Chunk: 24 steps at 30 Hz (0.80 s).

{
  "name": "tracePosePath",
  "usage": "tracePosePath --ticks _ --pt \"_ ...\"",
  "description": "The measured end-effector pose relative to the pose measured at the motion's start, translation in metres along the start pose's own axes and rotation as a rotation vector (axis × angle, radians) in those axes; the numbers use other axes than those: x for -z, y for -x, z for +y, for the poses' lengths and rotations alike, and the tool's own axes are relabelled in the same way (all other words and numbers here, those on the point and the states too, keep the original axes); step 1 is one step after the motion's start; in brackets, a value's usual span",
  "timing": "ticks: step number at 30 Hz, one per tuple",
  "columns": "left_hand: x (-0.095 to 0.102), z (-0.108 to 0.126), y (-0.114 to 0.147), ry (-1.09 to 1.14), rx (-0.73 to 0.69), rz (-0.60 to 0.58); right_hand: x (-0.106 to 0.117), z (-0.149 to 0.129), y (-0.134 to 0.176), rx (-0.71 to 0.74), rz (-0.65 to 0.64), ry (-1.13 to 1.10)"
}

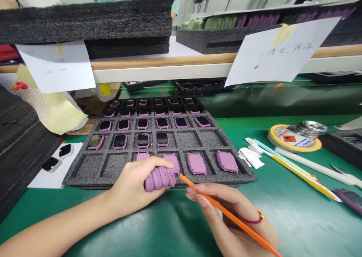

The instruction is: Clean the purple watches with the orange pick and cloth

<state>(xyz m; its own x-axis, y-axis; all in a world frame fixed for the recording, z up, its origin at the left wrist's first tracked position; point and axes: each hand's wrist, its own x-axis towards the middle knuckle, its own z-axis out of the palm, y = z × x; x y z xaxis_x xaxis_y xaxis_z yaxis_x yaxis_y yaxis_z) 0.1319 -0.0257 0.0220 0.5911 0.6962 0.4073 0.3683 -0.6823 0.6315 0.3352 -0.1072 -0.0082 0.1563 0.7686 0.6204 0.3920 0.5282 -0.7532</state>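
My left hand (138,183) is closed around a row of several purple watch cases (160,179), held over the near edge of a dark foam tray (85,179). In my right hand (226,215) is a thin orange stick (223,210), gripped like a pen, its tip close to the right end of the held cases. Whether the tip touches them I cannot tell. The tray's far rows hold purple watches with dark screens (162,123). Along its near row lie purple cases (197,163) with their plain sides up, one partly hidden behind my left hand.
To the right lie toothbrushes (299,174), a white cloth scrap (251,157) and a metal-topped dispenser can (296,136) in yellow tape. Two watches (51,164) rest on white paper at left. Above the bench, a shelf (164,75) carries foam trays; people stand behind it.
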Motion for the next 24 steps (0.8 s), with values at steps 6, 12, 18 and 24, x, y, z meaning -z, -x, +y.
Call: tracePosePath --ticks 6,12,18,24 --pt "-0.001 -0.002 -0.001 -0.029 -0.003 0.015 -0.002 -0.003 -0.004 0.096 -0.101 0.052" --pt "-0.001 -0.001 -0.003 -0.028 0.017 0.009 -0.003 -0.003 -0.01 0.143 -0.143 0.022" --pt "0.0 0.002 -0.003 -0.028 0.036 0.003 -0.003 -0.004 -0.009 0.174 -0.175 0.086" --pt "-0.001 0.001 -0.006 -0.027 0.048 0.003 -0.002 -0.001 -0.006 0.208 -0.185 0.132"
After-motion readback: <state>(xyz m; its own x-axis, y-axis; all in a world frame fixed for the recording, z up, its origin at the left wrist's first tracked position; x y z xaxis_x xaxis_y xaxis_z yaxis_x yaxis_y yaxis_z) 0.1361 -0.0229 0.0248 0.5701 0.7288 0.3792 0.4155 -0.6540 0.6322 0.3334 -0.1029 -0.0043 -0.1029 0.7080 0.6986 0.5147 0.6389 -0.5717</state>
